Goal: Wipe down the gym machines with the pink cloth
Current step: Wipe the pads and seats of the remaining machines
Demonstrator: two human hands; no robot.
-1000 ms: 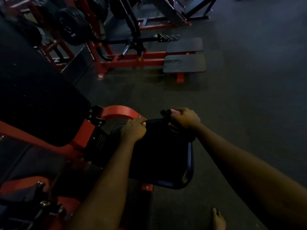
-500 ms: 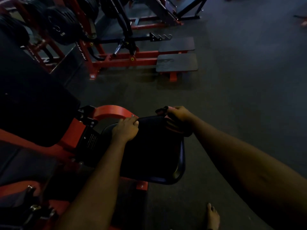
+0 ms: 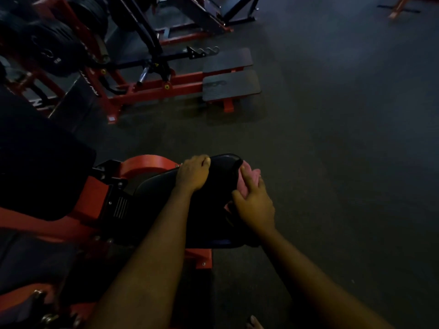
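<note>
Dim gym floor | my left hand grips the black seat pad at its far edge | my right hand presses the pink cloth on its right side

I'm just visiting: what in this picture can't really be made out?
Head view only:
- pink cloth: mostly hidden under the right hand.
- seat pad: partly covered by the left forearm.
- label plate on the machine: too small and dark to read.
- weight plates: dim, cut off by the left edge.
- foot: cut off by the bottom edge.
</note>
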